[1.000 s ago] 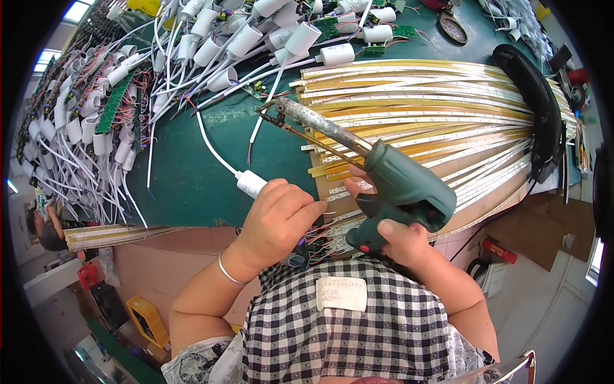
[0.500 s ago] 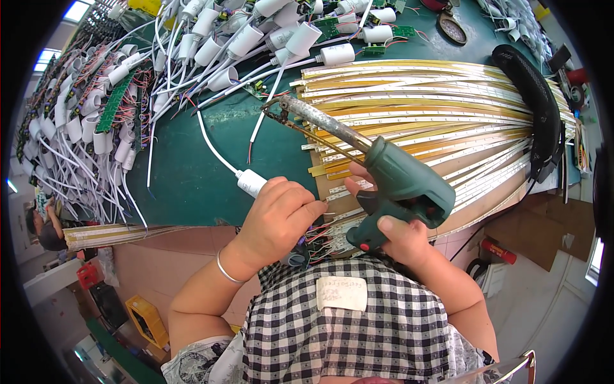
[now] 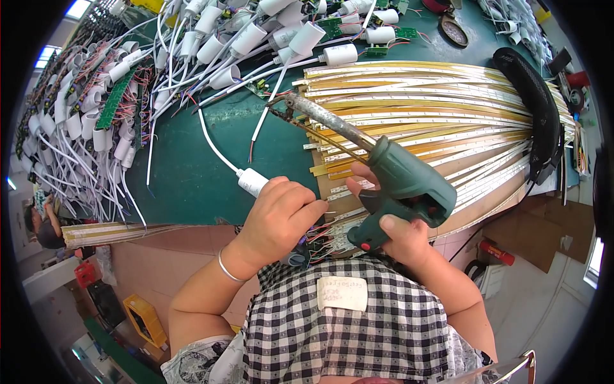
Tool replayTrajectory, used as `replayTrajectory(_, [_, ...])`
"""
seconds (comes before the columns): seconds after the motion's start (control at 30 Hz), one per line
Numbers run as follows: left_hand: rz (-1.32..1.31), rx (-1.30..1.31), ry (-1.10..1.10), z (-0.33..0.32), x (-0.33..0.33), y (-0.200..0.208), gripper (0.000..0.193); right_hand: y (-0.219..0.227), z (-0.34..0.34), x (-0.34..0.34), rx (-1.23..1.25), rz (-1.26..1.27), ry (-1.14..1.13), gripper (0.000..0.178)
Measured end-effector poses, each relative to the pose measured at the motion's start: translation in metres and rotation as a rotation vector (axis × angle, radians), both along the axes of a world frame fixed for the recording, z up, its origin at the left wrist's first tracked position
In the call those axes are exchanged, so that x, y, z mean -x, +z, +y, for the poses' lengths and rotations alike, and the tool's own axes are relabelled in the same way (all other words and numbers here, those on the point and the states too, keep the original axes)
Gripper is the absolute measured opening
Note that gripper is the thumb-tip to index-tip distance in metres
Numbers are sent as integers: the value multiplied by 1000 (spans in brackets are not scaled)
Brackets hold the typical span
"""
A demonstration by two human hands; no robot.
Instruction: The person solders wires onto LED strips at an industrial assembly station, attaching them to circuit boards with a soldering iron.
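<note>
My left hand [image 3: 281,214] is closed round a white plastic end cap [image 3: 253,183], with its thumb and fingers pinched together. From the cap a white cable [image 3: 215,144] runs away over the green tabletop. Thin wire ends stick out past my left fingertips. In my right hand [image 3: 406,240] is a dark green soldering gun [image 3: 412,179], gripped by its handle. Its long metal barrel points up and left, and the tip stands above the near-left corner of a bundle of LED strips [image 3: 416,115]. Coloured wires [image 3: 318,242] lie between my hands at the table's edge.
Heaps of white end caps with cables and circuit boards [image 3: 249,41] cover the far side and left of the green table [image 3: 192,173]. A black padded weight [image 3: 527,105] lies across the strips. A small round dish [image 3: 453,31] sits at the back. Another person [image 3: 48,224] is at far left.
</note>
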State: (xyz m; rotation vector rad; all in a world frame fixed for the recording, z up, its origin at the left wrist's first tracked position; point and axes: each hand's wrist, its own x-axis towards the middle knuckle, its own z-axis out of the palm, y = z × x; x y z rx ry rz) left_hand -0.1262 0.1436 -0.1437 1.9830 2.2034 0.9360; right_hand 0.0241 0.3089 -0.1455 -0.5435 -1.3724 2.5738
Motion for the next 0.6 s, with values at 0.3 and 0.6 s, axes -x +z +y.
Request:
replayTrajectory(0.3, [0, -9, 5, 2, 0, -3, 20, 10, -4, 0, 87, 160, -113, 65])
replayTrajectory(0.6, [-3, -26, 27, -1, -1, -3, 17, 33, 24, -91, -616, -194, 119, 56])
